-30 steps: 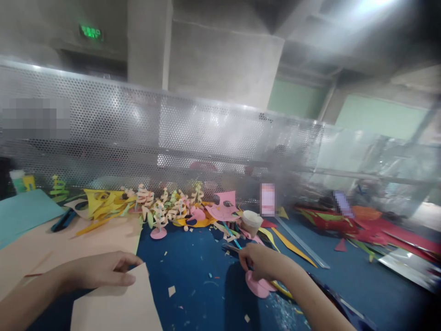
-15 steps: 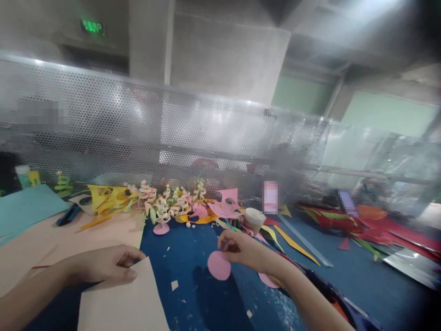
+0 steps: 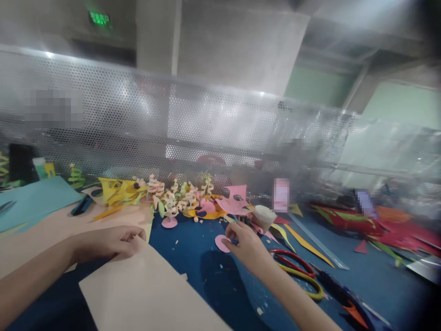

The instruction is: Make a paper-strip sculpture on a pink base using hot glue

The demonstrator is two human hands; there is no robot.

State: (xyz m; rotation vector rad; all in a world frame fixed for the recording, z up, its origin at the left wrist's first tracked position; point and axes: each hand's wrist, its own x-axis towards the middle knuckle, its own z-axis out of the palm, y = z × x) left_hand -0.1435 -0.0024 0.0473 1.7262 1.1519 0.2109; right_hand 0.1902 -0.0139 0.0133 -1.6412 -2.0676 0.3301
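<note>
My left hand (image 3: 108,242) rests on the far corner of a pale peach sheet of paper (image 3: 144,294) that lies on the blue table top (image 3: 200,271), fingers curled over its edge. My right hand (image 3: 246,246) reaches forward and pinches a small pink paper disc (image 3: 220,242) between thumb and fingers, low over the table. Just beyond it stands a row of small paper trees (image 3: 172,202) on round pink bases, with pink and yellow cut-outs (image 3: 234,202) beside them.
A paper cup (image 3: 263,217) stands right of my right hand. Red and yellow paper loops (image 3: 299,271) lie at the right, with scissors (image 3: 344,294) nearer me. A perforated metal screen (image 3: 172,133) backs the table. Teal and peach sheets (image 3: 31,202) cover the left; red scraps (image 3: 379,230) the far right.
My right hand picked a pink disc up from the table near me and carried it forward and left toward the paper trees. My left hand stayed on the peach sheet.
</note>
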